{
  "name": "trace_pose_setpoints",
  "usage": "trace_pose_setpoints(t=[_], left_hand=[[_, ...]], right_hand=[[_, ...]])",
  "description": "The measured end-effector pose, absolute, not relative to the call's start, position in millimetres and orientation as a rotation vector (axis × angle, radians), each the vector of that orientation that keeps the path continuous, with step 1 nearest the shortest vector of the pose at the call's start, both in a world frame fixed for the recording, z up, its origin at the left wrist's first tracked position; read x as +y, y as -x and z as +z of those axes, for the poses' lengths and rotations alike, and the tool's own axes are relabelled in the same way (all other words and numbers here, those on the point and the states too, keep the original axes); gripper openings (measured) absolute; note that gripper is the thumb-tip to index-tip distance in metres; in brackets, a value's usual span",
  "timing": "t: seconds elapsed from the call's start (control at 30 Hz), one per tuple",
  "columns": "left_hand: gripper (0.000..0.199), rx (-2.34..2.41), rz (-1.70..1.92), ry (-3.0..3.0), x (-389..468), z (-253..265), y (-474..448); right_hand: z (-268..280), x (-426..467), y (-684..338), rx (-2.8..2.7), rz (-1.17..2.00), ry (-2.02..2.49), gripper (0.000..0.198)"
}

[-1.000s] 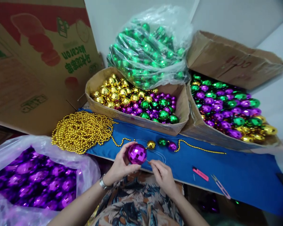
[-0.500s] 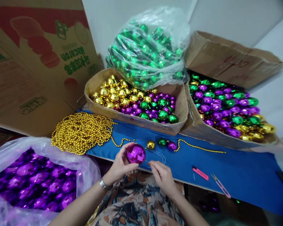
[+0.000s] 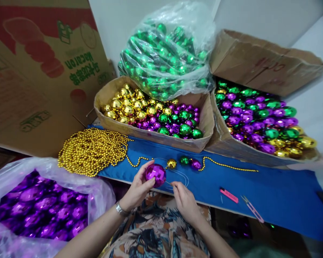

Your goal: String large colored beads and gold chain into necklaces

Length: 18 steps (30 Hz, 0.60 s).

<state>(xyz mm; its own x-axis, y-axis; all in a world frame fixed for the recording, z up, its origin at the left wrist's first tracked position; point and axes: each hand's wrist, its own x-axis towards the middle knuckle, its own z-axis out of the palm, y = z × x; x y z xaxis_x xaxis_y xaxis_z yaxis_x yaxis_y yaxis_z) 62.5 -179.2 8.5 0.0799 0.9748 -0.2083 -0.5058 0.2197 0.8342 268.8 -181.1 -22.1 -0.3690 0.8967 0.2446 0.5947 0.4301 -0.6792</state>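
Observation:
A large shiny purple faceted ball (image 3: pixel 156 174) is in my left hand (image 3: pixel 139 187), with the fingers curled round its left side and the thumb on its front. My right hand (image 3: pixel 185 199) pinches a thin needle-like piece (image 3: pixel 168 184) at the ball's lower right; whether its tip is inside the ball I cannot tell. Thin clear thread (image 3: pixel 183 176) loops on the cloth behind. Just beyond lie a small gold ball (image 3: pixel 171 163), a green ball (image 3: pixel 184 160) and a smaller purple ball (image 3: pixel 196 164), beside a gold bead chain (image 3: pixel 228 164).
On the blue cloth (image 3: pixel 282 200) lie a pink cutter (image 3: pixel 228 195), pink-handled snips (image 3: pixel 253 209) and a gold bead heap (image 3: pixel 93 150). Cardboard boxes (image 3: pixel 150 133) of balls stand behind, under a bag of green balls (image 3: pixel 167 61). A bag of purple balls (image 3: pixel 43 204) sits left.
My left thumb has moved up from under the purple ball onto its front. The ball and my right hand are nearly where they were; the view has shifted slightly.

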Motion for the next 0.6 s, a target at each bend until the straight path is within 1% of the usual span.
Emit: trace_pose_setpoints(t=[0.2, 0.47, 0.6], left_hand=[[0.063, 0.918, 1.252, -0.655, -177.1, 9.4, -64.2], [0.062, 0.886, 1.227, -0.633, -178.6, 12.4, -67.7], [0.07, 0.86, 1.144, -0.756, -180.9, 7.5, -67.8]], right_hand=[[-15.3, -180.2, -275.1, -2.041, 0.62, 1.248, 0.025], [-13.7, -181.4, -275.2, -2.002, 0.747, 1.179, 0.024], [-13.6, -180.9, -271.6, -2.016, 0.765, 1.156, 0.024]])
